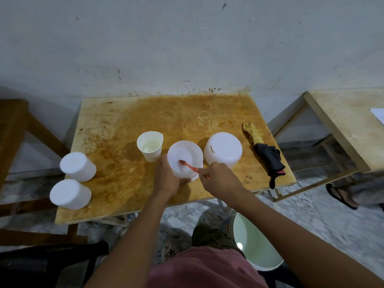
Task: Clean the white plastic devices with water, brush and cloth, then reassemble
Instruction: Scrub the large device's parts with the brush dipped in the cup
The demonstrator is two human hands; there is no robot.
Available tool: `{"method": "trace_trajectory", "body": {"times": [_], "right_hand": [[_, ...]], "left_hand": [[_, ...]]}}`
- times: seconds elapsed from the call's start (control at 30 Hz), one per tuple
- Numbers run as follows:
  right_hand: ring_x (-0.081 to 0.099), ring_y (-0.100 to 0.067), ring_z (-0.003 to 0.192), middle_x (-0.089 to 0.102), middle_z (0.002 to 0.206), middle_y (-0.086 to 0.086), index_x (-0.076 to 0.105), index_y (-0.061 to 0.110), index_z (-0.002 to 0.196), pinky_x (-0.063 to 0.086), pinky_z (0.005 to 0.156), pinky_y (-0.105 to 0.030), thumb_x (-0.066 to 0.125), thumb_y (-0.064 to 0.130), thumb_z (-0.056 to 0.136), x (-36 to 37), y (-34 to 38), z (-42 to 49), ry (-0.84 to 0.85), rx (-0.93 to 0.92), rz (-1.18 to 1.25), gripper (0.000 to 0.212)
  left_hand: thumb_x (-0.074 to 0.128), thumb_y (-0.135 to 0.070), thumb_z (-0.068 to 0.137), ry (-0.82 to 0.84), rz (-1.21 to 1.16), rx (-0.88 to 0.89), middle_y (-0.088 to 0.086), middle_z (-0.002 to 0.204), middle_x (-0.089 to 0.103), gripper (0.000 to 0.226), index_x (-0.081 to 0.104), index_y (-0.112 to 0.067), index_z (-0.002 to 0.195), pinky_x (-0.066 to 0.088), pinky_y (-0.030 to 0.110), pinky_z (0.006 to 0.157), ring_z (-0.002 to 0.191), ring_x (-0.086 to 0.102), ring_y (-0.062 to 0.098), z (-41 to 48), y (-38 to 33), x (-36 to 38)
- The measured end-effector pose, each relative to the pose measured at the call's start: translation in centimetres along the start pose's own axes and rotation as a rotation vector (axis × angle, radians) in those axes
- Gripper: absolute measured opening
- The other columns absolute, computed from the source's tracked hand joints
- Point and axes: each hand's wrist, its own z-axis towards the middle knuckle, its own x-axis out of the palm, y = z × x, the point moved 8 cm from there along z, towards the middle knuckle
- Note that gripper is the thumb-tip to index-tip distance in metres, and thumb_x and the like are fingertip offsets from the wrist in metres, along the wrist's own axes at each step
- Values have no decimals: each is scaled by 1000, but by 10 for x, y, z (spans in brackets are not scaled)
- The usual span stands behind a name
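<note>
Looking down from the head view, a stained wooden surface (116,129) stands against a pale wall. Near the front middle, the left hand (167,177) wraps around the side of a white tub (185,159), its grip closed on it. The tub is open at the top and tips a little toward the person. The right hand (220,179) pinches a red brush (190,165), its grip tight on the handle. The brush head is down inside the tub, touching the bottom.

Just left of the tub stands a white cup (150,146) with pale liquid in it. Just right of the tub sits a big white dome (223,149), upside down. Two more white tubs (77,166) sit upside down near the left edge, one behind the other, close together. A yellow cloth (254,133) lies near the right edge, and a dark cloth (270,161) lies touching its near end.

On the floor by the person's right knee stands a pale bucket (252,246). Another surface (349,129) stands to the right, apart from the first.
</note>
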Motion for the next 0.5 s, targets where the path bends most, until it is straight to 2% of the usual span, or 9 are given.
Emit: {"method": "trace_trajectory", "body": {"times": [0.1, 0.17, 0.23, 0.3, 0.37, 0.5], "right_hand": [[51, -20, 64, 46, 67, -2, 60, 28, 134, 47, 57, -33, 41, 18, 101, -3, -4, 0, -43, 1, -114, 39], [47, -17, 59, 45, 63, -2, 59, 28, 134, 45, 56, -31, 43, 16, 100, 0, -2, -1, -12, -16, -59, 40], [45, -16, 57, 51, 65, -5, 60, 28, 132, 46, 56, -33, 45, 14, 99, 0, -2, -1, 13, -25, -13, 39], [50, -21, 64, 56, 73, -9, 56, 29, 136, 50, 60, -36, 43, 16, 100, -2, -2, 1, 0, -39, -83, 40], [54, -24, 73, 56, 80, -9, 52, 29, 141, 46, 61, -34, 39, 18, 102, -2, 5, 8, 2, -71, -199, 42], [63, -29, 90, 63, 98, -9, 49, 28, 141, 40, 61, -36, 40, 14, 100, -9, 23, 26, 29, -184, -439, 44]], "left_hand": [[96, -37, 48, -13, 41, 32, -7, 129, 56, 101, 40, -29, 132, 54, 41, 93, 116, 55, 15, -3, -6, 0], [95, -35, 51, -20, 24, 31, -7, 129, 56, 99, 39, -30, 132, 56, 43, 92, 115, 56, 16, -3, -6, -1], [96, -31, 54, -19, 25, 32, -6, 128, 57, 96, 40, -30, 131, 56, 42, 92, 115, 56, 16, -4, -6, 0], [95, -26, 56, -24, 33, 42, -4, 129, 57, 94, 39, -27, 131, 52, 35, 92, 115, 55, 15, -4, -8, 1], [95, -25, 57, -28, 43, 56, -4, 129, 55, 95, 38, -26, 133, 47, 31, 91, 114, 52, 12, -5, -11, 1], [97, -30, 51, -13, 79, 35, -1, 135, 51, 109, 32, -26, 138, 47, 38, 97, 122, 50, 18, -4, -7, 0]]}}
